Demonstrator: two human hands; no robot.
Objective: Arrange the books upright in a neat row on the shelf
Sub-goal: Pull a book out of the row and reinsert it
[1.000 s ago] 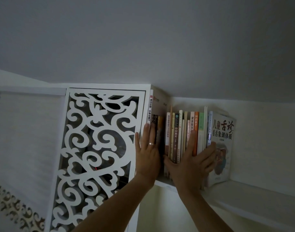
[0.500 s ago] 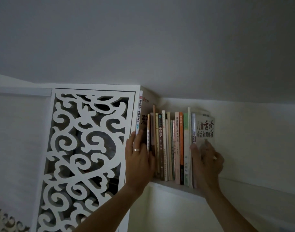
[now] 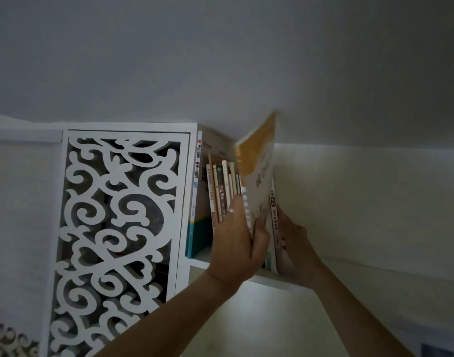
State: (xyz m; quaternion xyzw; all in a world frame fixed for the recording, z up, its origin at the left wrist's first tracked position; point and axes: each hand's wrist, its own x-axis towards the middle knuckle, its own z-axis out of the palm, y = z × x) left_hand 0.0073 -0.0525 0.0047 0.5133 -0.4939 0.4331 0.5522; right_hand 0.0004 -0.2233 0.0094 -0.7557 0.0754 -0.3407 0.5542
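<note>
Nearest the camera, forearms: two bare forearms rise from the bottom edge toward the shelf, one from the lower left, one from the lower right.
Left hand (image 3: 236, 243): one, ring on a finger; its fingers and thumb clamp the lower edge of the yellow-and-white book, thumb on the cover.
Right hand (image 3: 294, 238): one; fingers lie fairly straight against the outer cover of the last book at the right end of the row, pressing it, not curled round anything that shows.
Yellow-and-white book (image 3: 258, 176): one, lifted above the row and tilted, top corner blurred and near the ceiling, lower edge between the row and the end book.
End book (image 3: 274, 217): one, spine with dark lettering, standing on the shelf just right of the lifted book.
Row of books (image 3: 222, 189): about six thin spines upright, close together; exact count unclear where the left hand covers them.
Tall book (image 3: 196, 191): one, white spine with a teal band low down, standing at the left end against the cabinet side.
Shelf (image 3: 267, 279): one white board, carrying all the standing books.
Fretwork panel (image 3: 117, 228): one white scroll-cut door, left of the books.
Ceiling (image 3: 220, 60): plain grey, farthest.
</note>
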